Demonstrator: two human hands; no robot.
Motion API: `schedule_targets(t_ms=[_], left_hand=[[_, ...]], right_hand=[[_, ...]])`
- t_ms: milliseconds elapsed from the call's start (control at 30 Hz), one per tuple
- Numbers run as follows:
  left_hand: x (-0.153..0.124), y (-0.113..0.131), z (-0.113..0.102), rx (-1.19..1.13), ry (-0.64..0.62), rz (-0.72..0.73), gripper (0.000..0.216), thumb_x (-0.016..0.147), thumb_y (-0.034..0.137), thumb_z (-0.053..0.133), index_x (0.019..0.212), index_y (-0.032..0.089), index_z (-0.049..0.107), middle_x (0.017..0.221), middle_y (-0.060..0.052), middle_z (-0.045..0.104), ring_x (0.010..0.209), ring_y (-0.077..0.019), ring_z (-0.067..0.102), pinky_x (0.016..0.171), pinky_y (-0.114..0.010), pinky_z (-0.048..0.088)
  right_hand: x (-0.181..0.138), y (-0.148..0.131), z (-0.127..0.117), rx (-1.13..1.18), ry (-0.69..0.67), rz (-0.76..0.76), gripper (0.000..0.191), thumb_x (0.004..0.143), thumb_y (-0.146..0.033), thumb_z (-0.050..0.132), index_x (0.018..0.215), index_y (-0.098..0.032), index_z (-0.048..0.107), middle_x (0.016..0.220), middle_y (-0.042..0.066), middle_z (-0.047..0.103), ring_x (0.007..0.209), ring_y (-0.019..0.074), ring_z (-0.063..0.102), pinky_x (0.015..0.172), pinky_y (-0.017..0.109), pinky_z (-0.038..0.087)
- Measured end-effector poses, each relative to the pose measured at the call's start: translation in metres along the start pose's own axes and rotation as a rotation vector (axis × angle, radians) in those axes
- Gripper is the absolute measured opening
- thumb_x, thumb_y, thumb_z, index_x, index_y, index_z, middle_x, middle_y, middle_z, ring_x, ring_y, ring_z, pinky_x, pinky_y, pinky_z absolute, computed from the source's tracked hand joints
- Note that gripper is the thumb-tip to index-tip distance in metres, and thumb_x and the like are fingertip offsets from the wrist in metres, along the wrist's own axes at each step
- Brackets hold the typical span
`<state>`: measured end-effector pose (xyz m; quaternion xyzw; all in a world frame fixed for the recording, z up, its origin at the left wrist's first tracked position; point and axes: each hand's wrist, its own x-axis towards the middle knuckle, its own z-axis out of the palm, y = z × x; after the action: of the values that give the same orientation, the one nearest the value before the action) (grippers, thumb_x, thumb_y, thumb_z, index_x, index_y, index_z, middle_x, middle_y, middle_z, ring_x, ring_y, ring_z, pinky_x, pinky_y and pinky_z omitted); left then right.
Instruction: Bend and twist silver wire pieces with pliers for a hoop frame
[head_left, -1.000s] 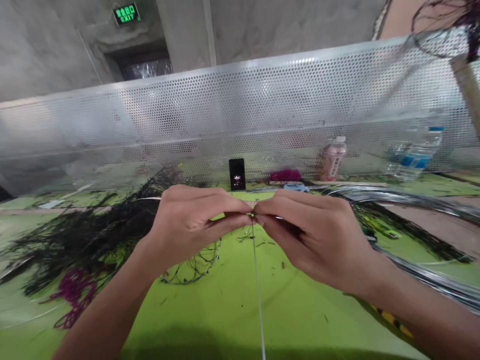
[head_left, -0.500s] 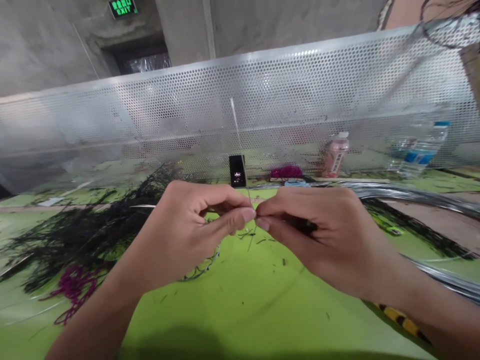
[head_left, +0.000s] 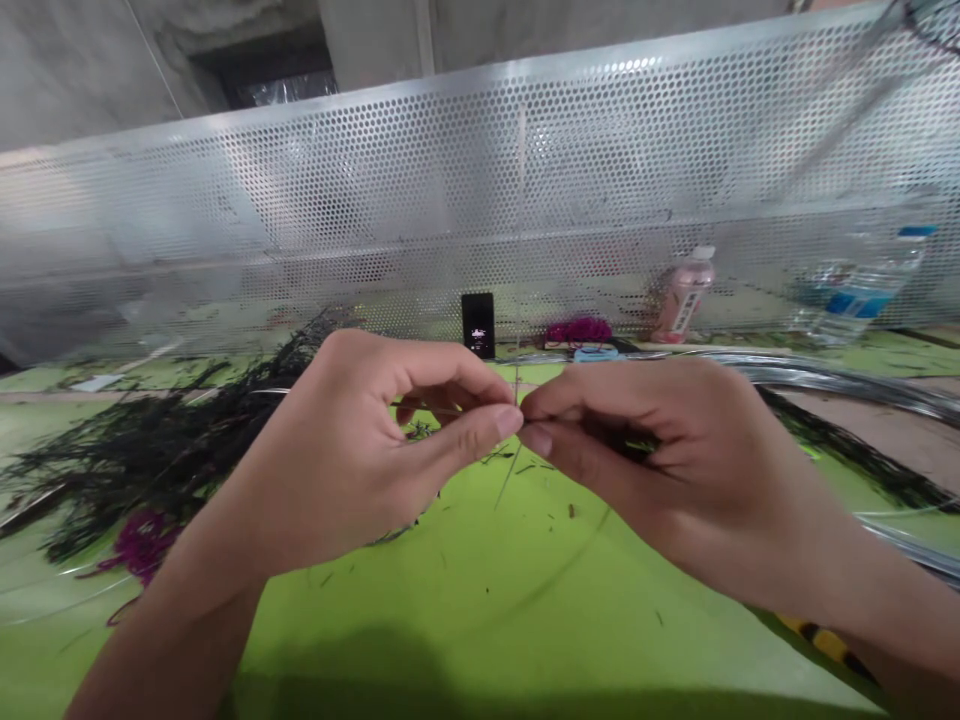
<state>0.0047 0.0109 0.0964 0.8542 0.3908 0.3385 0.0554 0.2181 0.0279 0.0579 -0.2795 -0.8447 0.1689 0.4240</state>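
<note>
Fingertip to fingertip, my left hand (head_left: pixel 382 460) and my right hand (head_left: pixel 675 470) meet over the green table, each closed in a pinch. A thin, light wire (head_left: pixel 518 270) stands nearly upright where they meet. Its long part reaches up in front of the perforated metal panel, and its short end slants down below the fingers. Inside my left hand a thin dark strand (head_left: pixel 427 406) runs crosswise toward the pinch. What lies exactly between the fingertips is hidden. Something round lies mostly covered behind my left hand.
Dark, twiggy strands (head_left: pixel 150 455) and purple cord (head_left: pixel 142 545) lie at left. A phone (head_left: pixel 478 325), purple bundle (head_left: pixel 579 330), pink bottle (head_left: pixel 684 298) and clear bottle (head_left: pixel 862 295) stand along the perforated panel (head_left: pixel 420 180). Coiled silvery wire (head_left: pixel 847 380) lies at right. Dark scraps dot the green table (head_left: pixel 450 620).
The upright wire has swung from leaning left to nearly vertical, and its top sits higher in view. Both hands keep their pinch. The camera view has tilted down slightly.
</note>
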Motion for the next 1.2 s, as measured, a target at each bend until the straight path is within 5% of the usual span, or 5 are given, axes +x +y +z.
schedule_targets(t_ms=[400, 567, 700, 900, 1200], left_hand=[[0.001, 0.008, 0.005, 0.025, -0.068, -0.218, 0.025, 0.094, 0.03, 0.063, 0.071, 0.022, 0.069, 0.052, 0.007, 0.054, 0.043, -0.0057, 0.048, 0.036, -0.017, 0.034], [0.002, -0.002, 0.005, 0.241, 0.21, 0.172, 0.017, 0.091, 0.028, 0.073, 0.105, 0.027, 0.065, 0.105, 0.003, 0.074, 0.095, -0.0146, 0.071, 0.081, -0.027, 0.06], [-0.001, -0.009, 0.005, 0.394, 0.193, 0.508, 0.031, 0.09, 0.016, 0.072, 0.118, 0.028, 0.068, 0.133, 0.002, 0.071, 0.123, -0.0191, 0.066, 0.11, -0.036, 0.057], [-0.004, -0.012, 0.006, 0.433, 0.215, 0.529, 0.031, 0.091, 0.016, 0.07, 0.114, 0.037, 0.073, 0.124, 0.008, 0.076, 0.118, -0.0204, 0.072, 0.103, -0.037, 0.061], [-0.001, -0.014, 0.004, 0.502, 0.194, 0.524, 0.015, 0.093, 0.02, 0.067, 0.104, 0.03, 0.069, 0.1, 0.002, 0.081, 0.093, -0.0183, 0.076, 0.092, -0.037, 0.056]], right_hand=[[0.0, 0.015, 0.017, -0.252, 0.169, -0.385, 0.014, 0.096, -0.008, 0.059, 0.087, -0.011, 0.07, 0.071, -0.001, 0.06, 0.059, 0.0067, 0.045, 0.055, 0.024, 0.038], [0.0, 0.008, 0.004, -0.163, 0.173, -0.241, 0.015, 0.09, -0.006, 0.064, 0.08, -0.016, 0.068, 0.064, -0.005, 0.058, 0.053, 0.0049, 0.046, 0.051, 0.023, 0.036], [-0.001, 0.0, -0.008, -0.138, 0.115, -0.123, 0.017, 0.09, -0.009, 0.063, 0.079, -0.021, 0.069, 0.066, -0.006, 0.064, 0.054, 0.0077, 0.052, 0.048, 0.025, 0.038], [0.0, -0.003, -0.006, -0.172, 0.133, -0.133, 0.019, 0.089, -0.008, 0.062, 0.075, -0.02, 0.066, 0.064, -0.005, 0.062, 0.054, 0.0077, 0.052, 0.05, 0.025, 0.038], [0.0, 0.0, -0.001, -0.198, 0.176, -0.207, 0.018, 0.091, -0.007, 0.063, 0.079, -0.02, 0.066, 0.066, -0.005, 0.062, 0.056, 0.0077, 0.055, 0.054, 0.026, 0.041]])
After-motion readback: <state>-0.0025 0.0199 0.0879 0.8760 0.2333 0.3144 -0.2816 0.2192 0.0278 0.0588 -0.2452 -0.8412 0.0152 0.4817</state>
